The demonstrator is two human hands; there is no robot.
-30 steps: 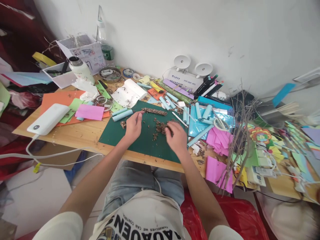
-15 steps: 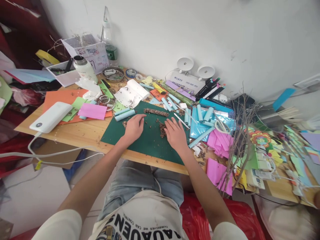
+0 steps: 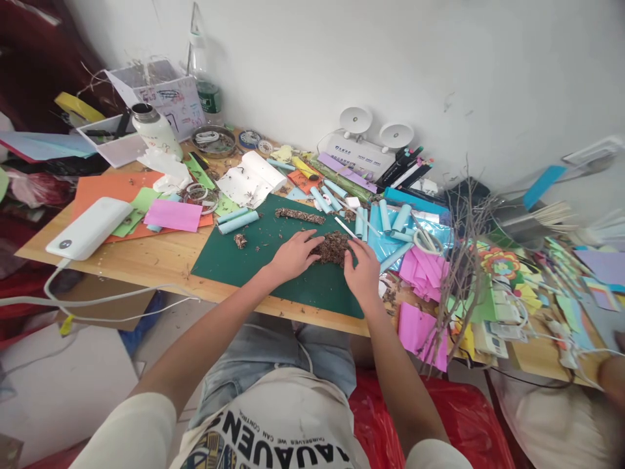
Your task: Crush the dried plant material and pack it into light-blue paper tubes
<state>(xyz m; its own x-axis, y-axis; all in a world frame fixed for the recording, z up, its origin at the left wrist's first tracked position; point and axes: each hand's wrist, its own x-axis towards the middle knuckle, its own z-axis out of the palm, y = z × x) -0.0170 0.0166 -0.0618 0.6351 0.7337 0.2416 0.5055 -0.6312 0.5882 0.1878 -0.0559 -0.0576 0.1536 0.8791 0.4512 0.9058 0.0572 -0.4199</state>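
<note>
A heap of crumbled brown plant bits (image 3: 333, 249) lies on the dark green mat (image 3: 254, 264), between my two hands. My left hand (image 3: 294, 256) touches the heap's left side, its fingers stretched out. On the other side my right hand (image 3: 362, 268) curves around the right edge, thumb and fingers apart. Neither hand grips anything. Behind the heap rests a stick-shaped roll coated in brown bits (image 3: 299, 215). One small brown clump (image 3: 239, 241) sits alone on the mat's left part, below two light blue paper tubes (image 3: 238, 222).
More blue tubes, pink crepe paper (image 3: 424, 273) and dry twigs (image 3: 461, 273) crowd the right. A white power bank (image 3: 88, 228) with a cable lies at the left edge. An uncapped white bottle (image 3: 155, 130) stands behind it. A two-lamp emergency light (image 3: 359, 153) is against the wall.
My left hand has moved right, from the small clump to the heap. My right hand has shifted to the heap's right side, and more of the heap shows. The view has tilted slightly.
</note>
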